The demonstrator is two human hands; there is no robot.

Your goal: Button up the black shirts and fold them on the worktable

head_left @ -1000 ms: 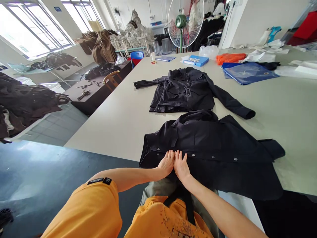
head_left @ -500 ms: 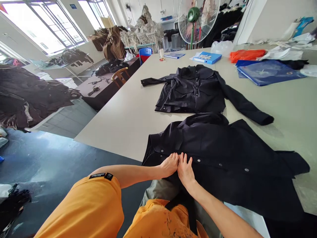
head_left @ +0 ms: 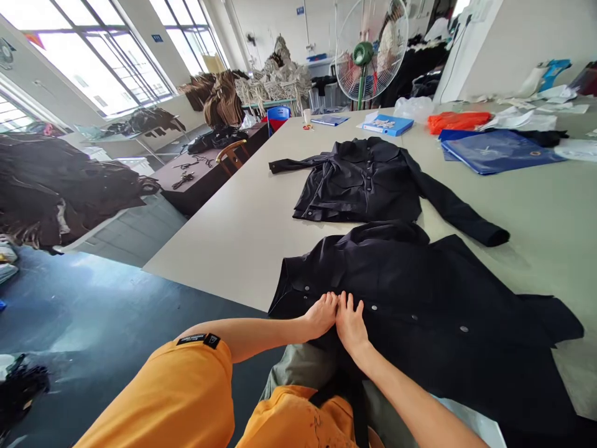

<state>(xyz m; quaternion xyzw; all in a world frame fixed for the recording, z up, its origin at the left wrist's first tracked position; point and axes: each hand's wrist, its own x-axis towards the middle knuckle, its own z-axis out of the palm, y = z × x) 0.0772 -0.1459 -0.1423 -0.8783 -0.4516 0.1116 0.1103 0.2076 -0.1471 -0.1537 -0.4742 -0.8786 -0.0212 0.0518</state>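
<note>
A dark jacket [head_left: 396, 274] lies sideways along the near edge of the table, with a row of metal snap buttons down its front. My left hand [head_left: 321, 312] is closed on the jacket's front edge, fingers curled over the cloth. Right beside it, my right hand [head_left: 351, 320] grips the same edge, its fingertips on the fabric and its thumb out of sight. The two hands touch between two of the buttons and cover what lies under them. Beyond, a second dark jacket [head_left: 373, 177] is spread out with its sleeves to either side.
Farther up the pale table [head_left: 224, 242] are a blue binder [head_left: 388, 124], blue folders [head_left: 501, 151], an orange bag [head_left: 457, 122] and a paper cup [head_left: 306, 116]. A large fan [head_left: 362, 55] stands behind. Piled dark garments [head_left: 60, 186] are at the left.
The view has tilted up a little, so everything sits slightly lower in the picture. Both hands stay at the same spot on the jacket's front edge.
</note>
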